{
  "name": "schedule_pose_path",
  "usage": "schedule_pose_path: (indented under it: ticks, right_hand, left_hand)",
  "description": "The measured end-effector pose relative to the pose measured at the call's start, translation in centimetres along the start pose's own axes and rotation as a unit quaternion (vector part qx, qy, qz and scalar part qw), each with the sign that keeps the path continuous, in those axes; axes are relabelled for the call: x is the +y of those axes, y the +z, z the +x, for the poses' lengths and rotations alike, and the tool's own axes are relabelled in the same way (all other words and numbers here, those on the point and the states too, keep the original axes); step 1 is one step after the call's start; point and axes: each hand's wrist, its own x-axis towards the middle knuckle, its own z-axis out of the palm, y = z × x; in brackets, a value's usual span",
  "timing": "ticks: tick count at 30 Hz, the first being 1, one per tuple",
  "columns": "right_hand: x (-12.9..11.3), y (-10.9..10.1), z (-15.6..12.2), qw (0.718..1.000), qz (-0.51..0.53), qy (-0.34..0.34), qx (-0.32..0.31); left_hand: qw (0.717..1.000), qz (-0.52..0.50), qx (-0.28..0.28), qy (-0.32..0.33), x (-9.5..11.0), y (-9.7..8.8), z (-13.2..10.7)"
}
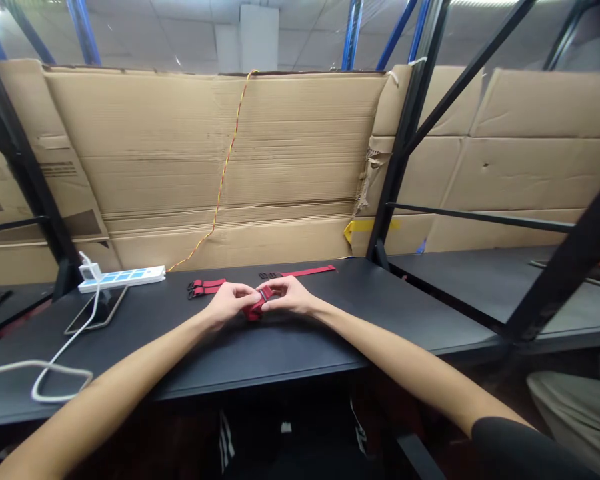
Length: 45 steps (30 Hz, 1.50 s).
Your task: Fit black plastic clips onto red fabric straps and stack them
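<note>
A bundled red strap [253, 312] is pinched between both hands, just above the dark shelf top. My left hand [233, 301] closes on its left side, and my right hand [289, 295] grips it from the right with thumb and fingers. A dark edge, perhaps a buckle, shows at the top of the bundle; the fingers cover the rest. Behind my left hand lie red straps [209, 287] with black buckles. Beyond my right hand another red strap [316, 271] stretches out flat, black buckles at its left end.
At the left, a white power strip [130, 276] has a plugged-in charger, and its white cable [91, 320] loops over a phone [96, 311]. A cardboard wall [290, 153] closes off the back, with a yellow-red twisted cord [226, 167] hanging down it. Black rack posts [397, 167] flank the shelf.
</note>
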Motion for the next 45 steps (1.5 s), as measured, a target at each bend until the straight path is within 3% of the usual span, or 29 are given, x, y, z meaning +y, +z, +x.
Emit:
schedule_pose_path:
  ticks: [4,9,16,25,29,32,34,40,45]
  right_hand:
    - [0.0,-0.1,0.1,1.000,-0.010,-0.028,-0.010]
    - [-0.2,-0.2,0.2,0.996,-0.021,-0.068,0.048]
    - [0.1,-0.4,0.3,0.996,-0.018,-0.033,0.078]
    - [0.0,-0.1,0.1,0.999,-0.005,-0.010,0.048]
    - [0.1,0.0,0.2,0.998,0.016,0.006,0.059]
    - [0.2,-0.1,0.3,0.998,0.024,0.013,0.059]
    - [0.3,-0.4,0.5,0.997,0.016,0.017,0.072]
    - [1.1,-1.8,1.2,0.980,-0.005,0.044,0.194]
    - [2.1,-2.4,1.2,0.988,-0.033,0.058,0.142]
  left_hand:
    - [1.000,-0.001,0.012,0.006,-0.2,0.0,0.0]
    - [0.999,-0.009,0.040,0.022,-0.5,-0.1,0.3]
    - [0.996,0.019,0.061,0.055,-0.5,0.0,0.2]
    - [0.993,0.060,0.082,0.057,-0.4,0.0,0.2]
    - [0.965,0.177,0.117,0.151,0.0,0.5,-0.1]
    - [0.929,0.285,0.101,0.216,0.4,0.7,-0.4]
    - [0.915,0.328,0.100,0.214,0.4,0.5,-0.4]
    - [0.889,0.418,0.110,0.152,0.6,-1.2,0.3]
    - [0.893,0.420,0.076,0.140,0.2,-1.8,0.4]
